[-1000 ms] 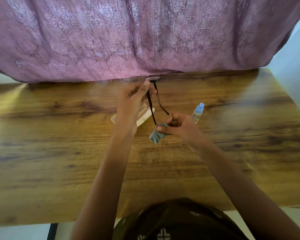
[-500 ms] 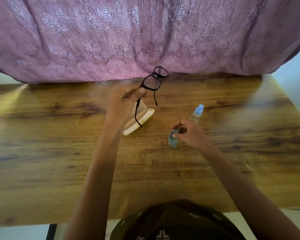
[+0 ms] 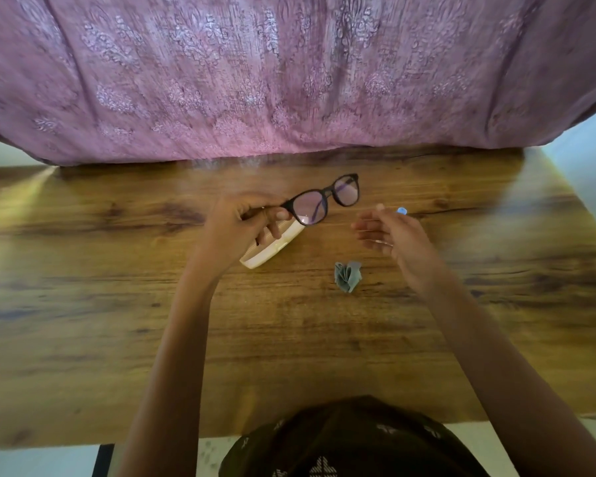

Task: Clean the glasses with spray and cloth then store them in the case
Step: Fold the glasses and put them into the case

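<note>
My left hand [image 3: 241, 225] pinches the black-framed glasses [image 3: 324, 201] by the left end of the frame and holds them above the table, lenses facing me. Under that hand lies the open cream case [image 3: 272, 249], partly hidden. The crumpled grey-blue cloth [image 3: 348, 276] lies loose on the wood, free of both hands. My right hand [image 3: 389, 235] hovers to the right of the glasses with fingers spread and blurred, holding nothing. Behind its fingers only the blue cap of the spray bottle [image 3: 402, 211] shows.
The wooden table [image 3: 117, 304] runs the full width of the view. A purple patterned fabric [image 3: 289, 80] hangs along its far edge. My dark patterned clothing [image 3: 351, 442] shows at the near edge.
My right hand let the cloth drop onto the table and moved up toward the glasses. My left hand turned the glasses so that the lenses face me.
</note>
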Demonstrator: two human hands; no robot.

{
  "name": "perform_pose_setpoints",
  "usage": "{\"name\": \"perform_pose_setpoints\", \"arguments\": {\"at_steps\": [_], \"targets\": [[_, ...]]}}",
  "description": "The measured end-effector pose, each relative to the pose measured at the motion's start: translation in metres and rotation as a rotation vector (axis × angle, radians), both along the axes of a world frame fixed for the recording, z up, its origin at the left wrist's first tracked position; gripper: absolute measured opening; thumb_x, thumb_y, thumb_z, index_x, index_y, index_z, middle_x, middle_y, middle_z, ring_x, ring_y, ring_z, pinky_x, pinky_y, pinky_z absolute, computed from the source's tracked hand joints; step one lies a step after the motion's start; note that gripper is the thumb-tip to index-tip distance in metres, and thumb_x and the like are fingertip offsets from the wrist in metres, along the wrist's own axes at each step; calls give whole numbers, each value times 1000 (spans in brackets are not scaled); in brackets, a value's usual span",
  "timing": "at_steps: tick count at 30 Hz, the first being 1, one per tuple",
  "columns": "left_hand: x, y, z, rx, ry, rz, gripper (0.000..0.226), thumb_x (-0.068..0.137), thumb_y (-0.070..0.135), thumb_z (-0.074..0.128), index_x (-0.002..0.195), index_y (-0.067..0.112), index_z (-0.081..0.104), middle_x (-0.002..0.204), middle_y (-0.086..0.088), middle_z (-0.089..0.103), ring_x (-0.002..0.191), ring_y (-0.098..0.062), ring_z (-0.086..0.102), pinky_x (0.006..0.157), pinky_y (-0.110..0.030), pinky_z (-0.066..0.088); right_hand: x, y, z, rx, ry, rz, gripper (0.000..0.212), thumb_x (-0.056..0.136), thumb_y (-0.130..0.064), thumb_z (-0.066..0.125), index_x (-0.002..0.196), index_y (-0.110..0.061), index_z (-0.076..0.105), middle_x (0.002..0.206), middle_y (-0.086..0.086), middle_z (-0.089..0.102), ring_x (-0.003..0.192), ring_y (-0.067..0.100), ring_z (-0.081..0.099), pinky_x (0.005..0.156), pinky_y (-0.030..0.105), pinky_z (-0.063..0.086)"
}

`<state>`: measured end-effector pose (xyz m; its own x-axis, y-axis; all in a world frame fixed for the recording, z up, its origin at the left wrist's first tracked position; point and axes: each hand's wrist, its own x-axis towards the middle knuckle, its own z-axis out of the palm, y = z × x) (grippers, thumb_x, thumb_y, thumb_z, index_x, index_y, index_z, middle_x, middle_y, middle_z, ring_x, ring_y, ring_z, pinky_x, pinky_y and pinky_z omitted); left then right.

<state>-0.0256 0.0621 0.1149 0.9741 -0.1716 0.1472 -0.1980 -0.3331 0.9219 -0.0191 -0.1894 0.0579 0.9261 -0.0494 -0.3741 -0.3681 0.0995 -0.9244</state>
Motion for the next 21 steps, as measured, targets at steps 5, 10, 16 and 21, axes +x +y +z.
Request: {"name": "perform_pose_setpoints", "arguments": {"at_steps": [5,10,16,21], "targets": [[-4,8,-6,34,-23,-140,28,84,-7,65,106,10,70,87,-12,71,72,-25,66,62,-25,52,2,-7,10,213,78,-46,53,100,-47,42,111,-1,68,102,16,73,88,23,70,76,31,56],[-7,16,-9,90,-6,-198,24,80,11,71,100,23,73,103,4,73,101,-13,65,91,-25,49,-4,-10,17,142,-6,10,38,91,-34,64,115,-5,68,103,10,75,93,18,71,73,26,56],[-12,16,-21,-91,149,-159,41,88,14,67,126,31,62,122,12,67,116,-4,60,92,-14,46,-9,-4,21,93,-56,-53,25,88,-8,68,113,-5,65,96,9,76,84,16,72,64,21,56],[-18,-3,-39,-284,273,288,53,84,26,74,132,33,53,118,22,64,99,5,66,85,-21,49,-10,5,16,71,-98,-105,21,87,-5,68,108,-3,64,93,11,76,81,17,72,67,25,57]]}}
